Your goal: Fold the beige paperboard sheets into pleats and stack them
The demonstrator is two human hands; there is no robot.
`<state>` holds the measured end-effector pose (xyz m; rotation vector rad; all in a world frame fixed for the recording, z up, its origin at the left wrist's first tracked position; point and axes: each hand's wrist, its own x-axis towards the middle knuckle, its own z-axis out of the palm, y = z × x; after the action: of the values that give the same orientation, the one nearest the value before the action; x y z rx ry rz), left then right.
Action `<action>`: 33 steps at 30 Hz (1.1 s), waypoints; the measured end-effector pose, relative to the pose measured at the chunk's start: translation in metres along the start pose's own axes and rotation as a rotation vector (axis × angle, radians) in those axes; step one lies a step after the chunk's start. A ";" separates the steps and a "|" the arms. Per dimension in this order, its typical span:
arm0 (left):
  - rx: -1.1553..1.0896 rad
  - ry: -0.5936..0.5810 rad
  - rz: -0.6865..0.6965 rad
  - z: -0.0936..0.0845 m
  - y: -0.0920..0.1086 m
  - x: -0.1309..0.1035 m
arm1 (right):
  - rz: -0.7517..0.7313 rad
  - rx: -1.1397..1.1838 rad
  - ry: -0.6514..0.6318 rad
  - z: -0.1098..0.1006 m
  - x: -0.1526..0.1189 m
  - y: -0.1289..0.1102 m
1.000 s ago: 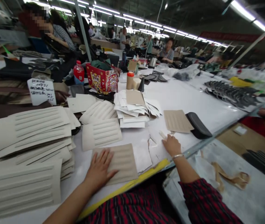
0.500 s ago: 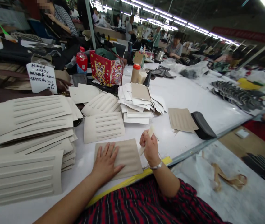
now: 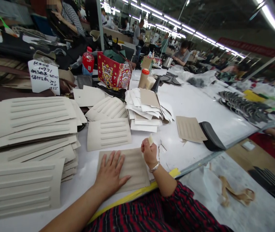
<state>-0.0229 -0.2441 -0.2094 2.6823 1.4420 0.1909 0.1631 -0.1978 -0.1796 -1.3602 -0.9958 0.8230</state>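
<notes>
My left hand [image 3: 110, 175] lies flat with its fingers spread on a tan panel [image 3: 137, 166] that has soft raised ridges. My right hand [image 3: 150, 154] is closed in a fist round a pale, flat, cream-coloured tool [image 3: 151, 139], just over the panel's right edge. Only the tool's tip shows above the fist. Beyond the panel lies a single ribbed cream panel [image 3: 109, 134]. A large stack of similar ribbed panels [image 3: 40, 111] rises to the left of my hands.
A pile of white and tan sheets [image 3: 143, 109] sits farther back. To the right are another tan panel [image 3: 190, 129] and a black curved piece [image 3: 211, 137] near the table edge. A red bag [image 3: 114, 71], a bottle [image 3: 88, 62] and a handwritten card [image 3: 44, 77] stand behind.
My right hand has moved slightly left, to the panel's right edge, with the pale tool still in it. My left hand stays spread on the panel. The camera view has shifted a little.
</notes>
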 end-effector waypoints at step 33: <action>0.013 0.061 -0.165 -0.013 -0.039 -0.030 | 0.142 -0.388 -0.415 0.038 -0.035 -0.046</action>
<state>-0.0732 -0.2477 -0.2040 2.5723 1.6779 0.2534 0.1112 -0.2185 -0.1391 -1.6396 -1.4491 1.0863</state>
